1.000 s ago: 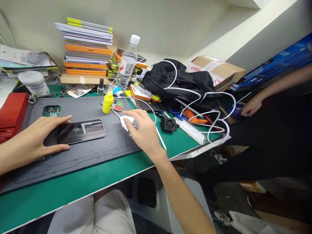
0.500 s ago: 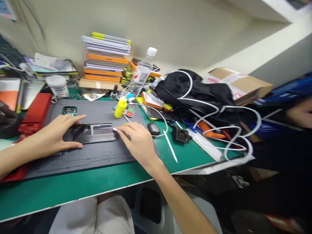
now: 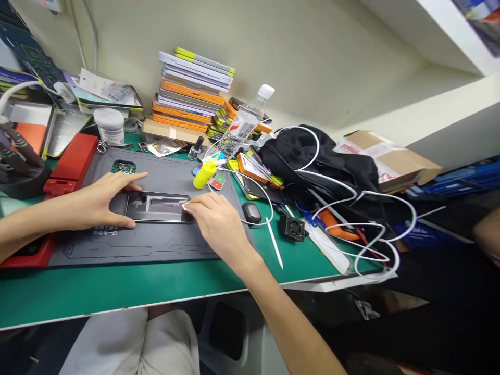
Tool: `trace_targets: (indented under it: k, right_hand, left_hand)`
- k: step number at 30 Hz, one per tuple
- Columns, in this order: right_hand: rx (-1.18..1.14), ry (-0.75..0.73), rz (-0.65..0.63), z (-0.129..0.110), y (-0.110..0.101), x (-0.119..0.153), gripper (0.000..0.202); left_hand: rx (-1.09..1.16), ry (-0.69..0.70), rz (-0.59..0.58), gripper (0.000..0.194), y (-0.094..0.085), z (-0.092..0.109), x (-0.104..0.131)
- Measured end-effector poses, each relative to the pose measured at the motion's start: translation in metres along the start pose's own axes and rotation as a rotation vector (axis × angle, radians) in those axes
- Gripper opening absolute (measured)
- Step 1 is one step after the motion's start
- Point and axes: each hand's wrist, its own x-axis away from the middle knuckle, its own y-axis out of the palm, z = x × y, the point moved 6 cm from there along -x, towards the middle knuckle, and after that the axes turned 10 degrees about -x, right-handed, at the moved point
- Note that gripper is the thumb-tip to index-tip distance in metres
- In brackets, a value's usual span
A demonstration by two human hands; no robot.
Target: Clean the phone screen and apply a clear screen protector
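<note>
A smartphone (image 3: 160,208) with a dark, shiny face lies flat on a grey work mat (image 3: 156,242). My left hand (image 3: 101,200) spans its left end, with the thumb by the near corner and the fingers by the far edge, holding it there. At the right end, the fingertips of my right hand (image 3: 216,219) pinch a small white piece (image 3: 184,207) against the phone's edge. Its kind is too small to make out. Just beyond my right hand stands a tilted yellow bottle (image 3: 205,173) with a blue tip.
A red clamp-like tool (image 3: 72,166) borders the mat's left side. Behind are a white tub (image 3: 109,126), stacked boxes (image 3: 191,94) and a water bottle (image 3: 244,122). Rightward lie a black case (image 3: 251,212), a white stylus (image 3: 274,244), a small fan (image 3: 292,228) and looped white cables (image 3: 375,226).
The head view has shifted, so the bench appears moved to the right. Both hands stay at the phone's ends, and my right fingertips still pinch the white piece.
</note>
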Motion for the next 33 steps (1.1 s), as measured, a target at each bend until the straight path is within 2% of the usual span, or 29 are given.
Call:
trace_targets:
  k: [3,7,10,14,18,21,24,28,30,33]
  right_hand:
    - [-0.012,-0.031,-0.022,-0.006,0.005,-0.01,0.034]
    - [-0.032,-0.039,-0.08,-0.021,0.018,-0.026,0.034]
    - [-0.007,-0.068,-0.151,-0.037,0.03,-0.041,0.032]
    - [0.047,-0.12,-0.214,-0.065,0.042,-0.066,0.035]
    - [0.074,-0.176,-0.249,-0.083,0.048,-0.083,0.046]
    - [0.075,-0.176,-0.243,-0.074,0.046,-0.077,0.042]
    - [0.045,-0.114,-0.177,-0.044,0.033,-0.05,0.03]
    - [-0.016,-0.012,-0.037,-0.004,0.01,-0.01,0.029]
    - [-0.016,0.006,-0.01,0.004,0.005,0.001,0.029]
    - [-0.012,0.015,-0.014,0.002,0.007,0.0,0.032]
  left_hand:
    - [0.022,-0.027,-0.005,0.142,-0.001,0.004,0.002]
    - [0.072,-0.138,0.034,0.109,-0.005,0.002,0.003]
    - [0.089,-0.193,0.068,0.094,-0.007,-0.004,0.002]
    - [0.082,-0.188,0.064,0.095,-0.008,-0.01,0.001]
    - [0.051,-0.256,0.058,0.108,-0.011,-0.015,-0.001]
    - [0.037,-0.26,0.065,0.111,-0.013,-0.014,-0.002]
    - [0.039,-0.243,0.076,0.109,-0.012,-0.012,-0.004]
    - [0.055,-0.234,0.074,0.11,-0.005,-0.014,-0.005]
    - [0.053,-0.218,0.089,0.104,-0.002,-0.016,-0.004]
    - [0.05,-0.189,0.098,0.098,-0.001,-0.02,-0.003]
